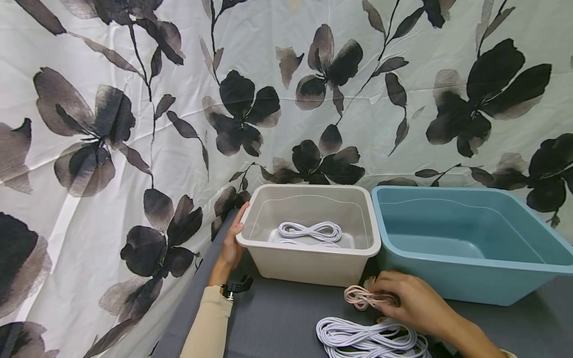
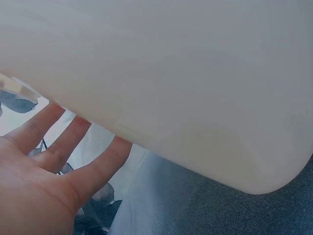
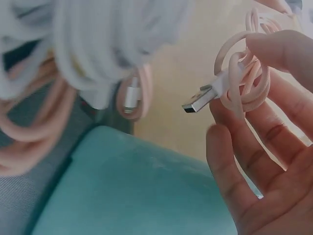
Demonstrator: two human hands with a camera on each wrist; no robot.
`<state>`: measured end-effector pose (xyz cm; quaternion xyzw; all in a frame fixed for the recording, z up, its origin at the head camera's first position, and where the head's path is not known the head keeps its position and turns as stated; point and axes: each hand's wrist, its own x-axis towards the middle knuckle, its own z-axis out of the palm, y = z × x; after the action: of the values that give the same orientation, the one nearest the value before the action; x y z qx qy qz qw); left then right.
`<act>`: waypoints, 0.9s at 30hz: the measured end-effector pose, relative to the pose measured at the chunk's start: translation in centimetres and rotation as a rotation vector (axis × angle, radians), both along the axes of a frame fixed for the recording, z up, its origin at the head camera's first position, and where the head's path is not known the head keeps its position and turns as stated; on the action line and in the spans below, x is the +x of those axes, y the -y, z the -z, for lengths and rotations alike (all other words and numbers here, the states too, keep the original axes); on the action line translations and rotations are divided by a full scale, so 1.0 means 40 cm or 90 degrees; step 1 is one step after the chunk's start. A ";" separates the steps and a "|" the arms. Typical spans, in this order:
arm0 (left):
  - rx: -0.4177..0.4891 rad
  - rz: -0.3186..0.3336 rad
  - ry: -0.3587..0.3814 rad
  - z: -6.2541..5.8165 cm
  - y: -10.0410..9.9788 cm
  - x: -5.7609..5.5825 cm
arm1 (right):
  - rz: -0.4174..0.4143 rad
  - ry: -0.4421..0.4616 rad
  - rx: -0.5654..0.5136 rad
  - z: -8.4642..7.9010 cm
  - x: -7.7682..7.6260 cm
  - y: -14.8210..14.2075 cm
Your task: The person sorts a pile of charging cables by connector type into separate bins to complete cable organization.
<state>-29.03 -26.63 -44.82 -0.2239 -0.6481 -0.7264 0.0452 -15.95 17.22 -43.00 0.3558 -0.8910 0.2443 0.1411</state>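
Note:
My left hand (image 1: 232, 242) touches the left side of a beige bin (image 1: 309, 262). In the left wrist view its fingers (image 2: 100, 164) reach the bin's edge, nearly straight, their tips partly hidden. Inside the bin lie bundled white cables (image 1: 311, 231). In front of the bins, my right hand (image 1: 414, 301) pinches a coiled pink USB cable (image 1: 358, 297). The right wrist view shows its metal USB plug (image 3: 199, 99) poking out below the thumb. Close under that hand, a large bundle of white cables (image 1: 358, 338) rests on the grey surface.
A teal bin (image 1: 465, 283) stands to the right, against the beige one. More pink cable (image 3: 39, 122) shows beside the white bundle in the right wrist view. A flower-printed cloth (image 1: 179, 89) hangs behind and to the left of the grey surface (image 1: 273, 318).

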 end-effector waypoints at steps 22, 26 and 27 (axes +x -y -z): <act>0.011 0.009 0.001 -0.001 0.000 0.004 | -0.081 0.073 -0.074 -0.142 0.017 -0.022; 0.004 0.005 -0.001 -0.003 -0.001 0.002 | -0.081 0.093 -0.073 -0.177 0.013 -0.038; 0.002 0.001 -0.001 -0.003 -0.001 0.002 | -0.083 0.096 -0.074 -0.185 0.011 -0.042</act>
<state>-28.97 -26.58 -44.70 -0.2252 -0.6467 -0.7273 0.0456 -15.51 18.90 -35.58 0.3847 -0.8584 0.3302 0.0777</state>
